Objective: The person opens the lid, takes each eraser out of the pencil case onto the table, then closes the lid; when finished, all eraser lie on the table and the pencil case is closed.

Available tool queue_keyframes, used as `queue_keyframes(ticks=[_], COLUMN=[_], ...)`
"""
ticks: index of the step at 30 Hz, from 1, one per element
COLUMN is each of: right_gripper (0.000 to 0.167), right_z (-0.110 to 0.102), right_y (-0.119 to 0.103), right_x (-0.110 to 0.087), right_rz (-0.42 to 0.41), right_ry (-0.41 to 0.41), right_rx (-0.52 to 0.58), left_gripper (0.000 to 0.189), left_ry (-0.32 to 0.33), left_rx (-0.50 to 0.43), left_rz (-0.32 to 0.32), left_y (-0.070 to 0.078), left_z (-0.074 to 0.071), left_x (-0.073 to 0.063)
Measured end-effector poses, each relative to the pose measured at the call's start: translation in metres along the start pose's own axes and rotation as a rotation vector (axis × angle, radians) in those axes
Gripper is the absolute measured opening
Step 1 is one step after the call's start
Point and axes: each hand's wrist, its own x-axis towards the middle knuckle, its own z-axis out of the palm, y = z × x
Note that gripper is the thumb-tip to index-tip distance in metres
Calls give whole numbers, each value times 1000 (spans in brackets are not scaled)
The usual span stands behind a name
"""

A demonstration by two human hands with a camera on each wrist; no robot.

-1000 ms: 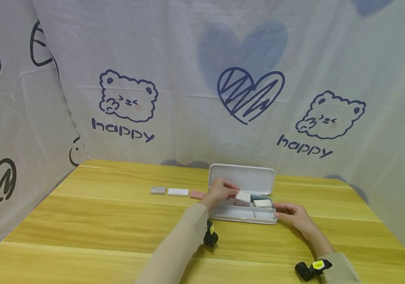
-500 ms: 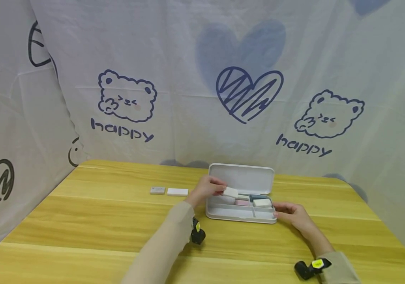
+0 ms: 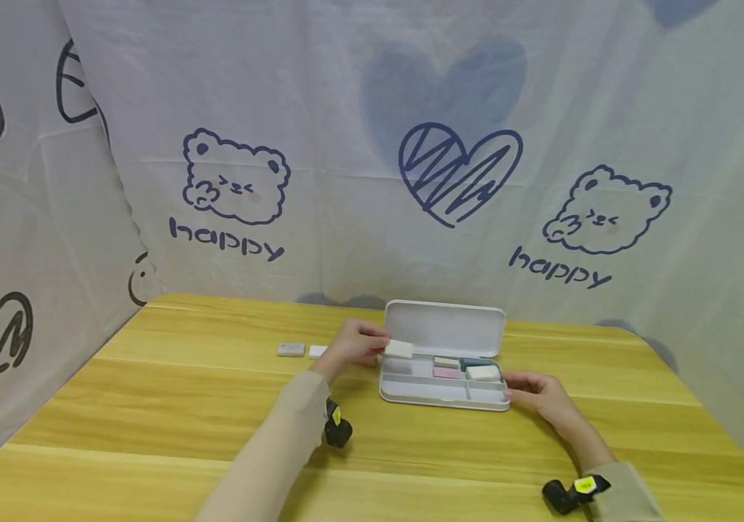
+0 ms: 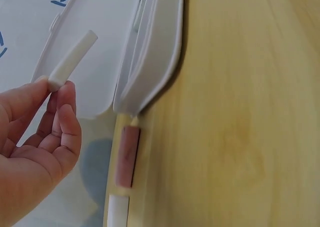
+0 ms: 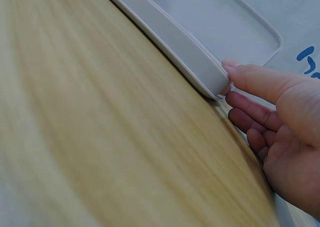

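Observation:
A white eraser (image 3: 400, 349) is pinched between the thumb and fingertips of my left hand (image 3: 350, 344), raised over the left end of an open white pencil case (image 3: 424, 400). In the left wrist view the eraser (image 4: 74, 61) looks thin and slightly bent, tilted upward. My right hand (image 3: 544, 399) holds the right end of the case, thumb at the front corner and fingers against the end wall. Inside the case lie a pink eraser (image 3: 447, 373), a pale green eraser (image 3: 447, 362), a thick white eraser (image 3: 483, 373) and a dark teal piece (image 3: 476, 362).
Left of the case, a row on the wooden table (image 3: 150, 406) has a grey eraser (image 3: 291, 349), a white eraser (image 3: 317, 351) partly behind my left hand, and a reddish eraser (image 4: 128, 157). The raised lid (image 3: 444, 330) stands near the cloth backdrop (image 3: 346, 261).
My left hand has moved left with the white eraser, from above the middle of the case to its left end, uncovering the pink and pale green erasers. The right hand keeps its place.

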Motion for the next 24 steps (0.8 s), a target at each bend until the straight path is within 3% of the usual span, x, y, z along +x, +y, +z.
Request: queue_keyframes(ticks=[10, 24], right_gripper=[43, 42], right_z=[1, 1], right_y=[1, 0], right_x=[1, 0], right_rz=[30, 18], right_ry=[5, 4], right_rx=[-10, -4], left_gripper=[19, 18], left_ry=[-13, 13], left_rx=[-79, 69], left_rz=[19, 39], left_y=[-12, -19], left_z=[-17, -36], left_x=[-4, -13])
